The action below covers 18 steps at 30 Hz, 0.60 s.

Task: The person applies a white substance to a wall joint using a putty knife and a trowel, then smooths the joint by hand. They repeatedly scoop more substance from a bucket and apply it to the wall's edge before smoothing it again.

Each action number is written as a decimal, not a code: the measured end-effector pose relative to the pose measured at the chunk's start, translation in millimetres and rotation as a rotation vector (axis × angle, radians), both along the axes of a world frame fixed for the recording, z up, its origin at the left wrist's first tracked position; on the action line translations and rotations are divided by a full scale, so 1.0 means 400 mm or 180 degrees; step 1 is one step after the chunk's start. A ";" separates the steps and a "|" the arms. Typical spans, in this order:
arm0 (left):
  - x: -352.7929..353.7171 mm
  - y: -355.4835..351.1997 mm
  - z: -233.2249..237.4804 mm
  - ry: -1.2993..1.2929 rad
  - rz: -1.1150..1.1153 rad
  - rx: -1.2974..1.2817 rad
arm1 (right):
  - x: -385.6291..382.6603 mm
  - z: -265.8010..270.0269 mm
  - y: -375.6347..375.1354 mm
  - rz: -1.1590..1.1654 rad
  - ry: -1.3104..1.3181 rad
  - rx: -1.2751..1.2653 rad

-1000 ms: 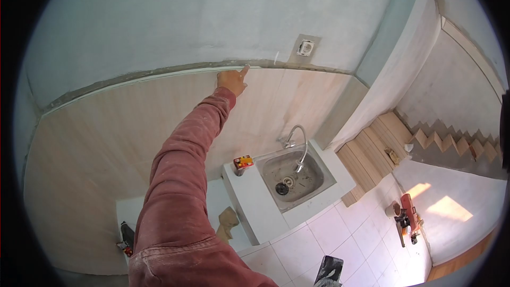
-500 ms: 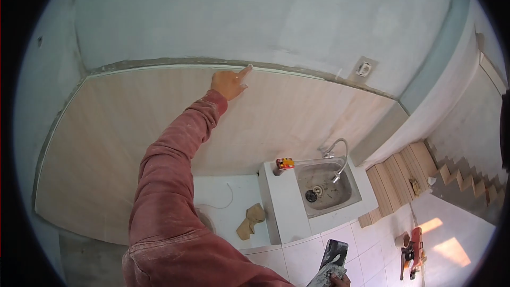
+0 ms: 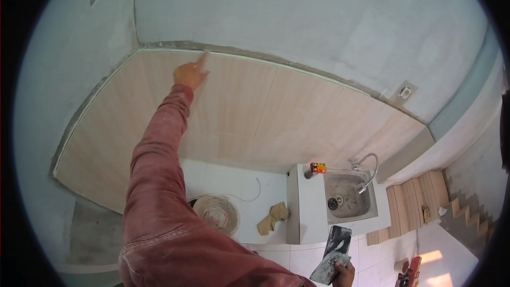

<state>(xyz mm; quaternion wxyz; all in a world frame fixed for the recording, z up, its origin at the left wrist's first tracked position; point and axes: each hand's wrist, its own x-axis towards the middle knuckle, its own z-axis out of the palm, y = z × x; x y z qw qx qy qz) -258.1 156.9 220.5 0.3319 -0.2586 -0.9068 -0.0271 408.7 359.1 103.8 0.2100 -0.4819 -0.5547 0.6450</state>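
My left hand reaches up to the wall, with its index finger stretched out onto the top edge of the beige tile panel; the other fingers are partly curled and hold nothing. A pale strip runs along that edge, under a rough grey band. At the lower right, my right hand is closed on a dark, flat tool smeared with whitish paste; part of the tool is hidden by the paste and the fingers.
Below the panel is a white counter with a round, paste-stained bucket and a brown cloth. To the right are a red-yellow box, a sink with a curved faucet, a wall socket and stacked planks.
The view has shifted, bringing the bucket into sight. My left hand has slid left along the panel's top edge. More of my right hand and the tool now shows.
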 end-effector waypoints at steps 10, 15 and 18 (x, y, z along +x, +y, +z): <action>0.590 0.041 -0.287 -0.4203 -0.4535 0.3990 | -0.379 0.050 -0.088 0.0946 0.1426 -0.0772; 0.748 0.036 -0.230 -0.4941 -0.4941 0.6016 | -0.526 0.132 -0.187 0.1504 0.1799 -0.0897; 0.777 0.005 -0.216 -0.5076 -0.4765 0.6552 | -0.559 0.169 -0.245 0.1592 0.2050 -0.1189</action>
